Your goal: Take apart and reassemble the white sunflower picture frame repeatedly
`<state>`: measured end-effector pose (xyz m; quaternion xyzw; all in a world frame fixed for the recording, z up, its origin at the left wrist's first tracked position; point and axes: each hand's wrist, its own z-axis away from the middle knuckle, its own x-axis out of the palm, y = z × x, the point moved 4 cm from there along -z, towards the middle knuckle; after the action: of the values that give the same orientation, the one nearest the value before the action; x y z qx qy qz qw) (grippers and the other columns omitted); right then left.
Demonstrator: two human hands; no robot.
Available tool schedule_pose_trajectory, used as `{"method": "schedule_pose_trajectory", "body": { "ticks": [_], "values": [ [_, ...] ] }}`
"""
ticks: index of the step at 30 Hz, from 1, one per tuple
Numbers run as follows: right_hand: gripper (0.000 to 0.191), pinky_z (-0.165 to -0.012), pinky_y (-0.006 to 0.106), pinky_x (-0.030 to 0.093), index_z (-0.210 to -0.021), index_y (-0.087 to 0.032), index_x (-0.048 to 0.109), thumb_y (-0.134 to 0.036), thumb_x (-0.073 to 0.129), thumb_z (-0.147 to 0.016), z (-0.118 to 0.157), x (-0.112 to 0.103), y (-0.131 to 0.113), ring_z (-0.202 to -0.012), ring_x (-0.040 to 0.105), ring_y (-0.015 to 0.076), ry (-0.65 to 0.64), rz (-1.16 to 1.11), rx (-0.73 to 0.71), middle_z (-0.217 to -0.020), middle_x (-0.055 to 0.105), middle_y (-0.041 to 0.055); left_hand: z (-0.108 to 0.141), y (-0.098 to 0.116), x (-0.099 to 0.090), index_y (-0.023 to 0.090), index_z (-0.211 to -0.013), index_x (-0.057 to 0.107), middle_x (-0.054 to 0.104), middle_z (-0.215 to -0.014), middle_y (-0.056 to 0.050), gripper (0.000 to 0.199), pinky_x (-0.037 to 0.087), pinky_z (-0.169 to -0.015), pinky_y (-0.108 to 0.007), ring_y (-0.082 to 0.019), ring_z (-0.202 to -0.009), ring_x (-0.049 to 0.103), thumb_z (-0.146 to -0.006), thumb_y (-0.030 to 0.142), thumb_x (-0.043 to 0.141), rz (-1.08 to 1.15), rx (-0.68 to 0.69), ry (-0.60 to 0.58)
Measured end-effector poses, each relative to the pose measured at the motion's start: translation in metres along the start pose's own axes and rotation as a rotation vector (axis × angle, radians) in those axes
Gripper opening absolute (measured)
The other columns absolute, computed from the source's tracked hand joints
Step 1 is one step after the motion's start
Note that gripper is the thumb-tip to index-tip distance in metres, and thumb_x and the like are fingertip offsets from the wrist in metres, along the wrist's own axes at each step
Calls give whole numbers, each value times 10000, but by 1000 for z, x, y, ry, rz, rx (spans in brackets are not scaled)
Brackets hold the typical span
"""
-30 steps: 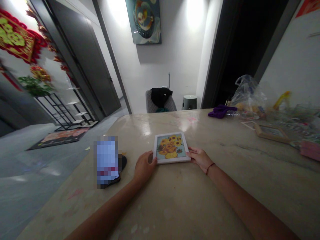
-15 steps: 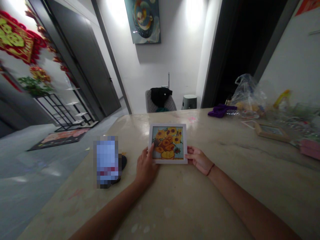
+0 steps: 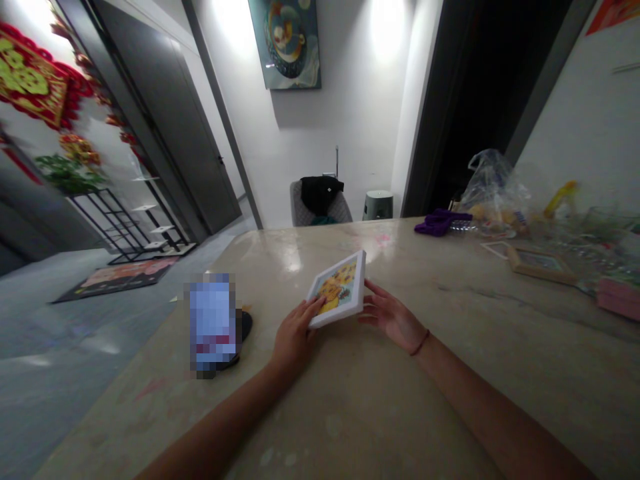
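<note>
A white picture frame (image 3: 361,287) with a sunflower picture in it is tilted above the table, its right side raised and turned toward me. My left hand (image 3: 295,333) grips its lower left corner, thumb over the front and the other fingers hidden behind. By the frame's right edge is my right hand (image 3: 395,319), fingers spread and stretched out. Its fingertips are close to that edge or just behind it; whether they touch I cannot tell. A thin cord circles the right wrist.
On the table (image 3: 340,400), a phone-like blurred screen (image 3: 213,323) stands at left on a dark base. To the right are a purple cloth (image 3: 440,223), a clear plastic bag (image 3: 493,190), a wooden frame (image 3: 540,265) and a pink item (image 3: 620,299). A chair (image 3: 297,203) stands beyond the far edge.
The picture frame has turned from facing me squarely to a slant, right side up. My right hand has loosened from its right edge and spread its fingers. My left hand keeps its hold.
</note>
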<state>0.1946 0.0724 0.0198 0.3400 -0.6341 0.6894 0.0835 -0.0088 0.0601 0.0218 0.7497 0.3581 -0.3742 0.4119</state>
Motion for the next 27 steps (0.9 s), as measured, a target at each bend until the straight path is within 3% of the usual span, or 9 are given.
{"method": "schedule_pose_trajectory", "body": {
  "ticks": [7, 9, 16, 22, 27],
  "values": [
    [349, -709, 304, 509, -1021, -185, 592, -287, 649, -692, -8, -20, 14, -713, 637, 145, 195, 30, 40, -838, 664, 37, 3, 3, 2, 177, -1110, 579, 680, -996, -50, 357, 475, -797, -316, -227, -950, 610, -815, 288, 411, 359, -279, 25],
    [304, -716, 298, 517, -984, -188, 593, -277, 652, -699, -10, -20, 23, -723, 641, 146, 240, 38, 91, -854, 658, 42, 4, 6, 3, 145, -1016, 609, 693, -936, -64, 382, 480, -768, -313, -233, -899, 622, -827, 392, 386, 486, -331, 49],
    [317, -720, 240, 524, -956, -196, 552, -237, 689, -673, -10, -6, 38, -738, 631, 116, 252, 12, 133, -835, 645, 12, 5, 13, 11, 111, -1066, 581, 637, -1112, -106, 530, 444, -895, -340, -242, -1027, 585, -813, 520, 358, 819, -405, -4],
    [508, -721, 270, 542, -1054, -224, 463, -150, 707, -615, -10, -11, 40, -684, 624, 114, 445, 19, 28, -727, 612, -33, 6, 20, 5, 145, -1091, 599, 631, -1135, -80, 583, 409, -962, -345, -237, -1094, 550, -808, 579, 332, 748, -353, -130],
    [643, -597, 258, 528, -1121, -255, 401, -223, 734, -572, -10, -12, 37, -651, 617, 122, 485, 47, -112, -725, 599, -50, 11, 37, 1, 179, -1055, 637, 652, -1095, -64, 516, 398, -969, -369, -249, -1092, 547, -797, 558, 399, 827, -209, -312]
  ]
}}
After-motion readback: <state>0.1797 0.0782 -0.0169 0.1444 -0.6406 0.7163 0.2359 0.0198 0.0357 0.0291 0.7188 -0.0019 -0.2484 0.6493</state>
